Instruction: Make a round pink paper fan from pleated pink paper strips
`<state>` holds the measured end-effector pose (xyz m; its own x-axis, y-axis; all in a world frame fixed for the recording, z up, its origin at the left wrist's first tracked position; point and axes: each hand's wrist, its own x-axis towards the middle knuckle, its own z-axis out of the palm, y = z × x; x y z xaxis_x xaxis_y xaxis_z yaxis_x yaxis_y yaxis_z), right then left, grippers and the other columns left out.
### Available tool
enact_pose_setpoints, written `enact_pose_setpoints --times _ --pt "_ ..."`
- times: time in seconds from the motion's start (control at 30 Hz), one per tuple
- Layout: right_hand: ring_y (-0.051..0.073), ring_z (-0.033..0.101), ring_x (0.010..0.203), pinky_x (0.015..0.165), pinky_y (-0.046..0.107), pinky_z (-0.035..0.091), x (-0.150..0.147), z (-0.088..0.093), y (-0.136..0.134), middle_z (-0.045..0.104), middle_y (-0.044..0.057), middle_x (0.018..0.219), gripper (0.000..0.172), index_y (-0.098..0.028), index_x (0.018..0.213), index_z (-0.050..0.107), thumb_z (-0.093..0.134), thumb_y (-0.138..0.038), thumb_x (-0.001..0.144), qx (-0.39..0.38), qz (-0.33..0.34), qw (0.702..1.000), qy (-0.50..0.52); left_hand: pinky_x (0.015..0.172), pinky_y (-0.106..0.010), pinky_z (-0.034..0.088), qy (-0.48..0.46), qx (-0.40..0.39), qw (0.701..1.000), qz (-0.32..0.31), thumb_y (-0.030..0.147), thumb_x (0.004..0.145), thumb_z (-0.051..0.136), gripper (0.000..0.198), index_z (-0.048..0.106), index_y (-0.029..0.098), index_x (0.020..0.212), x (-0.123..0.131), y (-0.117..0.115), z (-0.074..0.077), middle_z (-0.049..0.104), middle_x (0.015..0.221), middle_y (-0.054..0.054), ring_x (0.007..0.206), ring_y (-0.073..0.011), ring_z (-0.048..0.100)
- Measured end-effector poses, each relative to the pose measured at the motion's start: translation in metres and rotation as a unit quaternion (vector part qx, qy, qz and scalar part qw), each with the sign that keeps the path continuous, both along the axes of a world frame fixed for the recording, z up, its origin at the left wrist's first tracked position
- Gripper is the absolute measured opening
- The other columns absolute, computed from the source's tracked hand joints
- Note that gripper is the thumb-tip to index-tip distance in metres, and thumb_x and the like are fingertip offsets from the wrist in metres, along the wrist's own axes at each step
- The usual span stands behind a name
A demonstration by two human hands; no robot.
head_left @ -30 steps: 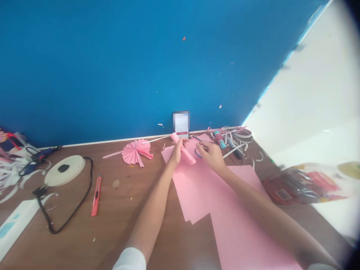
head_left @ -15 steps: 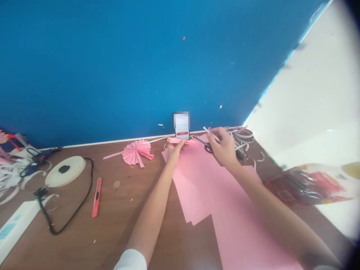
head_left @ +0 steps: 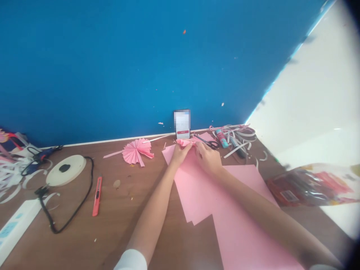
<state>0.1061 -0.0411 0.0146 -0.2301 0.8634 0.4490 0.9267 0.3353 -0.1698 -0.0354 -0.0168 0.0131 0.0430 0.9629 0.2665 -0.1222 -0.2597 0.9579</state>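
One pink paper fan (head_left: 137,151) lies finished and spread open on the surface (head_left: 126,210). A second pleated pink strip (head_left: 185,142) is bunched, not fanned out, at the far edge of the pink sheets (head_left: 202,187). The fingers of the left hand (head_left: 179,153) and right hand (head_left: 207,157) pinch it. Scissors (head_left: 208,142) lie just beside.

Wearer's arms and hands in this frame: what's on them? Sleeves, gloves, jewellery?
Left hand and right hand are bare: no gloves, rings or watch visible. Nothing is worn from wrist to elbow. A white sleeve begins near the left elbow.
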Motion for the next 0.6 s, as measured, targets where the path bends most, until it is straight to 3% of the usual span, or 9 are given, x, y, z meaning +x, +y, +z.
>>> enact_pose_setpoints --times 0.13,0.37,0.6 --pt "0.015 0.056 0.065 0.052 0.027 0.021 0.0035 -0.0016 0.0036 0.068 0.008 0.091 0.030 -0.019 0.103 0.061 0.034 -0.027 0.092 -0.004 -0.016 1.000 0.021 0.096 -0.034 0.043 -0.005 0.004 1.000 -0.016 0.034 0.081 0.059 0.019 0.063 0.017 0.087 0.0006 -0.0004 0.0022 0.066 0.100 -0.008 0.100 -0.0199 0.060" --pt "0.017 0.058 0.070 0.053 0.025 0.026 0.0085 0.0017 0.0071 0.068 0.007 0.096 0.031 -0.021 0.113 0.057 0.038 -0.021 0.087 -0.016 -0.012 0.996 0.086 0.083 -0.031 0.048 -0.039 -0.017 0.998 0.045 0.030 0.076 0.064 0.027 0.050 0.020 0.097 -0.0001 0.0047 -0.0051 0.062 0.096 -0.005 0.090 -0.0168 0.062" --pt "0.016 0.059 0.070 0.053 0.025 0.028 0.0063 -0.0010 0.0068 0.067 0.007 0.097 0.029 -0.020 0.110 0.057 0.038 -0.024 0.089 -0.018 -0.008 0.997 0.074 0.084 -0.029 0.046 -0.012 0.009 0.999 0.037 0.036 0.080 0.060 0.025 0.051 0.019 0.096 0.0018 -0.0017 0.0012 0.061 0.095 -0.005 0.090 -0.0161 0.060"
